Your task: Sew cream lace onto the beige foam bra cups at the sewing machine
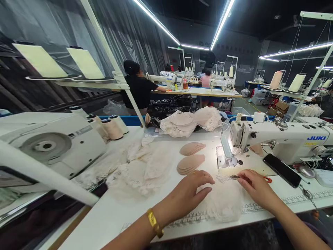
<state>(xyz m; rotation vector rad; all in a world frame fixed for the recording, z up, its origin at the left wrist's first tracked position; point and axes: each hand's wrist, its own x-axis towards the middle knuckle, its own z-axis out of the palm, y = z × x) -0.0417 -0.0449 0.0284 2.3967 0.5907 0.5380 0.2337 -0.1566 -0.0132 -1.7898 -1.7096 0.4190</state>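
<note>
White lace fabric point(225, 203) lies on the table's front part, between my two hands. At its left edge, my left hand point(191, 192) is palm down with thumb and fingers apart, holding nothing. My right hand point(256, 187) has its fingers closed around the middle of small scissors point(267, 179); their orange handle shows behind the hand and the dark blades point left over the lace. Beyond my left hand are two stacks of beige cup-shaped pieces, a near one point(189, 165) and a far one point(192, 149).
A lit sewing machine point(281, 139) stands at the right, with a black phone point(282, 170) before it. Lace pieces point(143, 170) are heaped at the left, near thread cones point(112, 129) and another machine point(52, 146). More fabric point(179, 123) lies behind. People sit farther back.
</note>
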